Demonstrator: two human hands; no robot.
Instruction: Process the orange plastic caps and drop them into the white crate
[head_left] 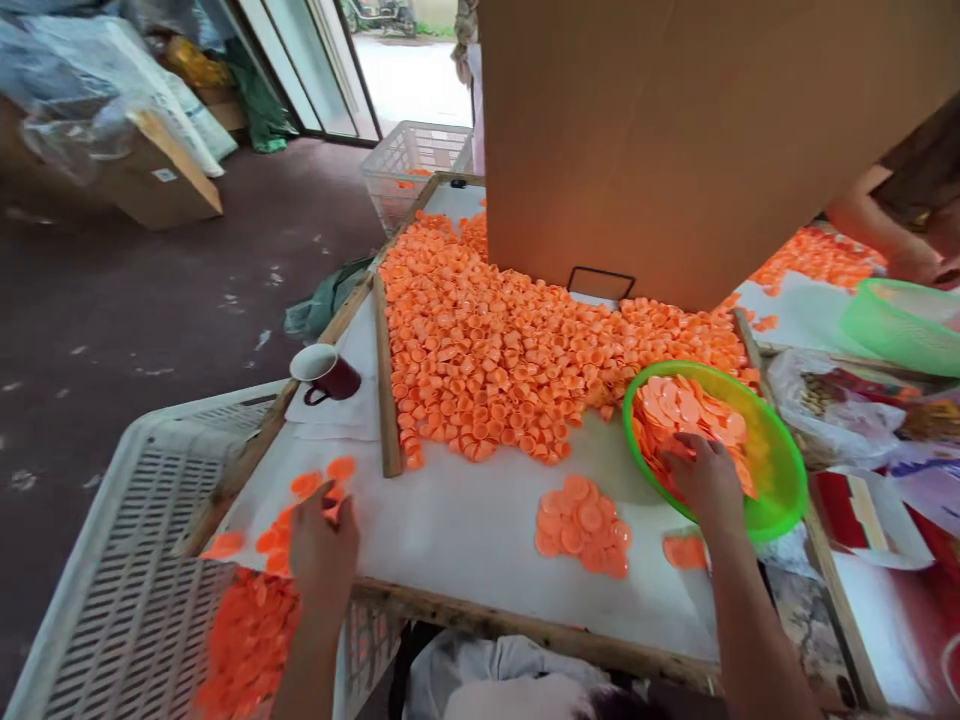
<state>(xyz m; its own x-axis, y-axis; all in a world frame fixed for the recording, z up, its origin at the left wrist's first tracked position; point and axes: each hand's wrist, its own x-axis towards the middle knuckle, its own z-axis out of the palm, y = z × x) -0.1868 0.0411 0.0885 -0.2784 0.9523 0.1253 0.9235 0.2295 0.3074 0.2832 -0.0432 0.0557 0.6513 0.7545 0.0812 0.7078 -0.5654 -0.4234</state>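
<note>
Dark maroon floor [150, 300], scuffed and flecked with white scraps. Glass sliding doors [300, 60] seen at the far end, daylight coming in from a paved area outside. Cardboard box [161, 175] and plastic-wrapped bundles [90, 70] stacked along the left wall. A white wire basket [412, 160] is set near the doorway.

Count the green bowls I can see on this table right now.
2. One green bowl at the right hand, holding orange discs; a second green bowl at the far right edge, cut off by the frame.
</note>
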